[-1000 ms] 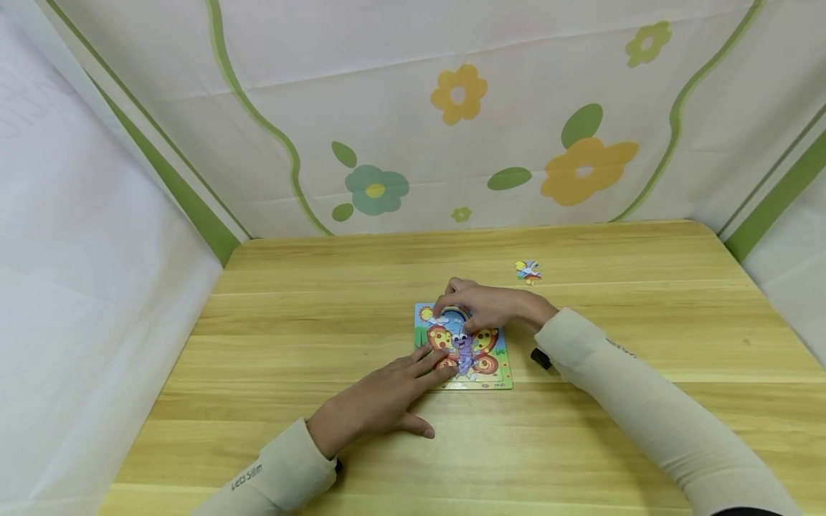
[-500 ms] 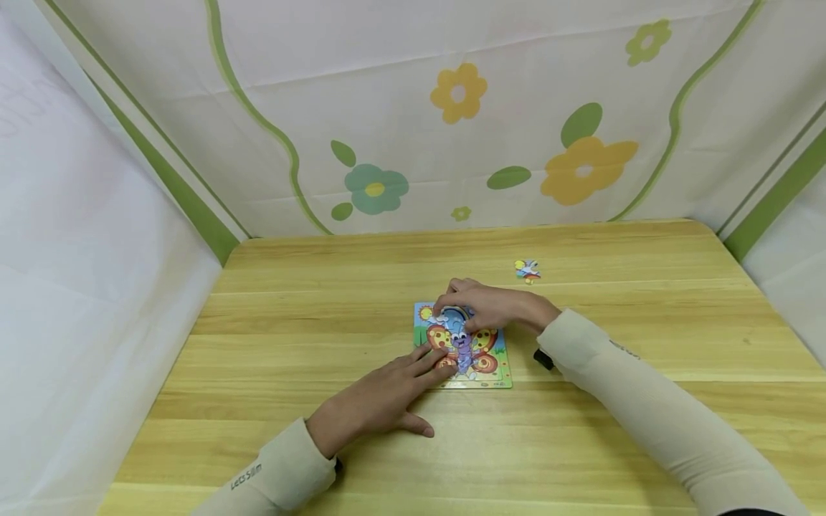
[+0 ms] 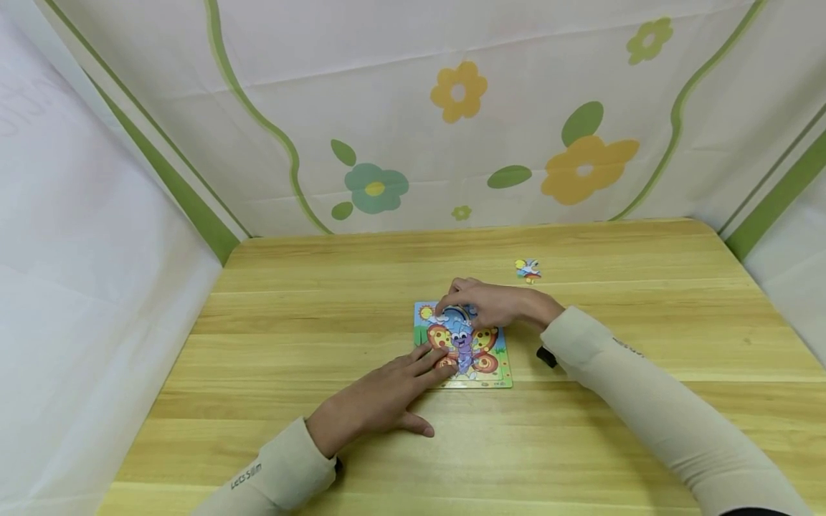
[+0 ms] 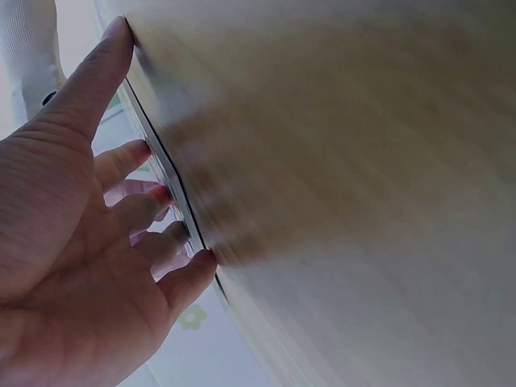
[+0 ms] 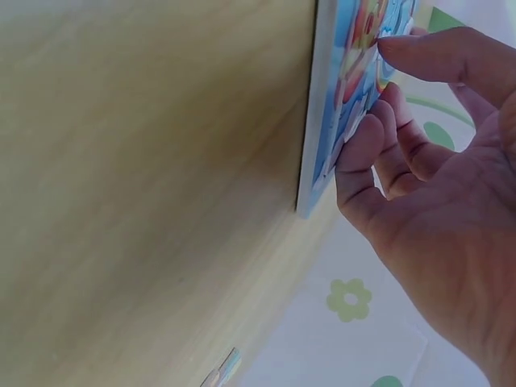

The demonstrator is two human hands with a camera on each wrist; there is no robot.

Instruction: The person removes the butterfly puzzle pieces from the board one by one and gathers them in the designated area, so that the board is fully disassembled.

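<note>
A square butterfly jigsaw puzzle (image 3: 485,365) lies in its tray on the table. My left hand (image 3: 387,394) rests over the lower left of the puzzle, fingers straight and spread. Its thumb is out to the side, touching the table near the tray in the left wrist view. At the puzzle's top, my right hand (image 3: 487,302) curls its thumb and fingers about a blue rainbow puzzle piece (image 3: 457,315), pinching it against the board. The right wrist view shows the right thumb and fingertips on the puzzle (image 5: 330,121); part of the piece is hidden.
A loose jigsaw piece (image 3: 528,270) lies behind and right of the puzzle. The wooden table (image 3: 310,315) ends at a white cloth wall (image 3: 400,93) with printed flowers. Another cloth (image 3: 84,251) stands along the left side.
The right hand has shifted slightly at the puzzle's top, its thumb a little up and right. The rainbow piece appears to sit flatter among the others. The left hand stays put.
</note>
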